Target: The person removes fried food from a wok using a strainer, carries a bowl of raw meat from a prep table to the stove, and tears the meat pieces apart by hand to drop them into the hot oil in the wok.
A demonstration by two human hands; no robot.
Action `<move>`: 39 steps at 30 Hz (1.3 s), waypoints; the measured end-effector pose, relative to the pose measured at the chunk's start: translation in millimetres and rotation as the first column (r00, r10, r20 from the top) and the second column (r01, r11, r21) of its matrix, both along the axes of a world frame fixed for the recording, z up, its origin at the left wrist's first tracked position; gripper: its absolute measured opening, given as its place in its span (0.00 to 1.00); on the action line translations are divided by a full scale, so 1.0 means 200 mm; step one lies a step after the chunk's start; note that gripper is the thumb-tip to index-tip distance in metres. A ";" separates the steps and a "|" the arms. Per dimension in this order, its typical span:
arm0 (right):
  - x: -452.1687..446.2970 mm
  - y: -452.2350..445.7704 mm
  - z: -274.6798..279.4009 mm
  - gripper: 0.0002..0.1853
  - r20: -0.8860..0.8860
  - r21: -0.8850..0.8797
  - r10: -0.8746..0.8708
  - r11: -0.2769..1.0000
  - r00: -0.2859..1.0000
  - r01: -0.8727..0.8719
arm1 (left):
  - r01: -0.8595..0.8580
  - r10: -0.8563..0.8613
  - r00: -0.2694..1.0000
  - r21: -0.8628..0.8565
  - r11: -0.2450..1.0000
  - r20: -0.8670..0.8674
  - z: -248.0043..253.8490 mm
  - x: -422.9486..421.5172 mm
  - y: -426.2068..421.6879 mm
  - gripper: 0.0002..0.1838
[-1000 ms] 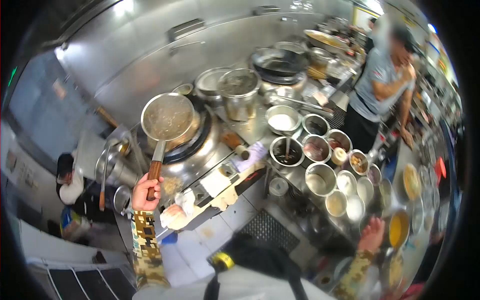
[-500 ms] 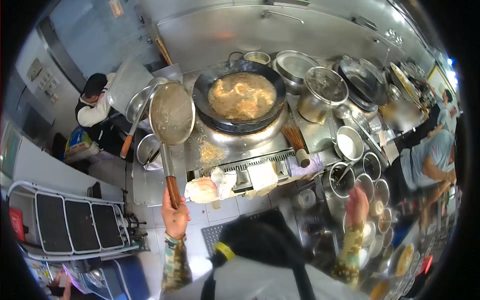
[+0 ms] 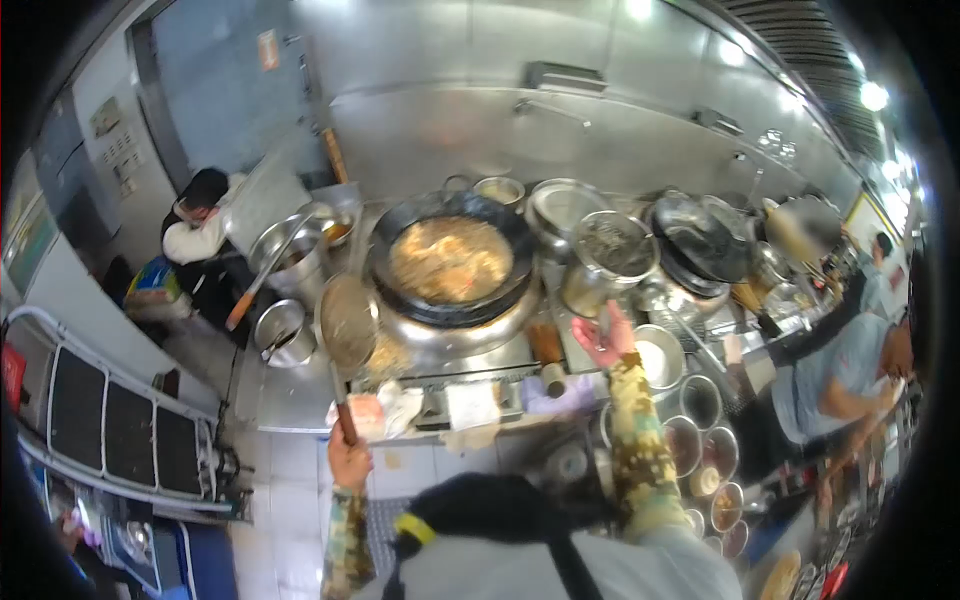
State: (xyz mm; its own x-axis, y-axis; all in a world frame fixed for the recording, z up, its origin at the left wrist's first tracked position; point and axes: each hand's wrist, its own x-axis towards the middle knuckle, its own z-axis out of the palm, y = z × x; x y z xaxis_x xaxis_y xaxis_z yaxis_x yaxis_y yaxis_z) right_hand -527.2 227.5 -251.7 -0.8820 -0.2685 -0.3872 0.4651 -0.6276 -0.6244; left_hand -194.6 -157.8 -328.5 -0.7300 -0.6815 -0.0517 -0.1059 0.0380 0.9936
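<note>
My left hand (image 3: pixel 350 462) is closed around the wooden handle of a round strainer (image 3: pixel 349 322), which is tilted over the front left of the stove. Oil bubbles around pale golden food (image 3: pixel 450 260) in a large black wok (image 3: pixel 385 290), to the right of the strainer. My right hand (image 3: pixel 606 337) reaches forward with its fingers apart, close to the near side of a tall metal pot (image 3: pixel 588 285) with a mesh top. A greyish sliver shows between thumb and fingers; whether they touch it I cannot tell.
A bamboo brush (image 3: pixel 547 350) and folded cloths (image 3: pixel 472 404) lie along the stove's front edge. Left stands a pot (image 3: pixel 284 335) with utensils. At right are a bowl of white contents (image 3: pixel 657 357), several seasoning containers (image 3: pixel 700 400) and a co-worker (image 3: pixel 830 375). Another person (image 3: pixel 205 230) is at far left.
My right hand has moved forward and left from above the seasoning containers to the tall pot. My left hand still grips the strainer, now nearer the stove's front edge. The camera view has tilted up.
</note>
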 end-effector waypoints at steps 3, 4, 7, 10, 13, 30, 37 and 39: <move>-0.38 0.05 -0.32 0.14 -0.124 0.272 0.111 0.959 0.986 -0.074 | -0.024 0.034 0.999 0.244 0.969 -0.036 -0.02 0.04 0.00 0.30; -0.24 0.02 -0.11 0.16 -0.168 0.613 0.203 0.788 0.965 -0.059 | -0.049 0.049 0.999 0.239 0.970 0.006 0.04 0.06 0.03 0.28; -0.05 -0.12 0.23 0.13 -0.235 0.478 0.073 0.877 0.969 0.050 | -0.071 0.063 0.997 0.276 0.959 0.038 0.03 0.11 0.00 0.24; 0.01 -0.21 0.36 0.04 -0.250 0.146 -0.045 0.986 0.967 0.084 | 0.031 -0.049 0.998 0.424 0.905 0.030 -0.04 0.16 -0.06 0.23; 0.09 -0.29 0.35 0.13 -0.267 0.543 0.100 0.837 0.959 0.064 | 0.022 -0.021 1.000 0.503 0.864 -0.008 0.06 0.16 -0.10 0.24; -0.50 -0.56 -0.02 0.24 0.028 0.998 0.779 0.015 0.627 -0.064 | 0.132 -0.135 0.990 0.574 0.808 -0.038 -0.03 0.25 -0.32 0.24; -0.23 -0.69 -0.12 0.14 -0.143 0.697 0.618 0.617 0.773 -0.364 | 0.134 -0.188 0.981 0.529 0.838 0.049 0.08 0.29 -0.29 0.25; -0.17 -0.74 -0.13 0.18 -0.137 0.621 0.613 0.665 0.778 -0.415 | 0.133 -0.169 0.986 0.537 0.833 0.017 0.09 0.31 -0.27 0.25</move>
State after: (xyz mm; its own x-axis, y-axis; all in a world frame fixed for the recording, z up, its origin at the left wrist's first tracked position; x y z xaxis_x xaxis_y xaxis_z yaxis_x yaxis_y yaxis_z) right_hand -562.2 79.2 -277.6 -0.7576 -0.5542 -0.3448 0.3276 0.1340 -0.9353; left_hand -132.0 -211.2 -310.6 -0.8049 -0.4174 -0.4217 -0.2030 -0.4741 0.8568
